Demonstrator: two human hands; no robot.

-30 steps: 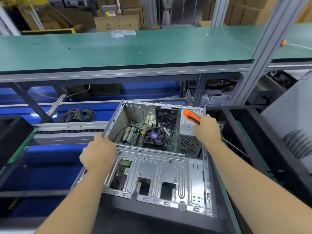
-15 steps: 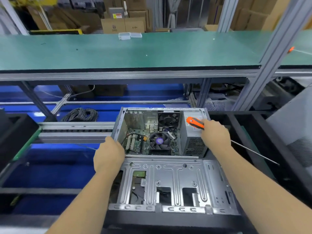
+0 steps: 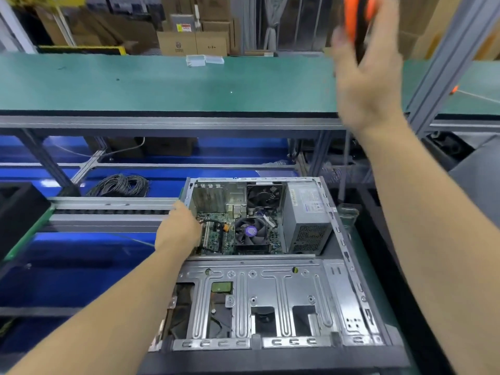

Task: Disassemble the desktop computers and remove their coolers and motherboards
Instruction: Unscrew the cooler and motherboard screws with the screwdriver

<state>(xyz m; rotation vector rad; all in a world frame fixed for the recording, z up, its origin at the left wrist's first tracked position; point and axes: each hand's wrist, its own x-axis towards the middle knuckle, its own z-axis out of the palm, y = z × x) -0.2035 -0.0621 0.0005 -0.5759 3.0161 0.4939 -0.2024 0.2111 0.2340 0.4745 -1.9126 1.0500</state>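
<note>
Stacked brown cardboard boxes (image 3: 194, 41) fill the background behind a long green-topped bench (image 3: 162, 82) on an aluminium frame, and below it the open grey metal desktop computer case (image 3: 259, 266) lies on its side in front of the person. Inside it sit the green motherboard (image 3: 216, 236), the black round-fanned cooler with a purple centre label (image 3: 250, 230) and the grey boxed power supply (image 3: 307, 220), all apparently in place, so I judge the removal has barely begun. The left hand (image 3: 177, 230) rests at the case's left wall, its fingers hidden from view, so I cannot tell whether they are curled over the edge or reaching onto the board. The right hand (image 3: 368, 77) is raised high above the bench, blurred, with its fingers wrapped round the orange-and-black handled screwdriver (image 3: 357, 20). The risk here is that the tool, swung at height and only partly in view, could strike the grey aluminium post (image 3: 443, 63) just beside it or slip from a loose hold and drop onto the exposed board. The left hand near sharp sheet-metal edges could also be nicked if the case shifts. The screwdriver's tip and most of its shaft cannot be made out, its handle is cut off by the frame's top, and the cooler's fixing screws are too small to see.
</note>
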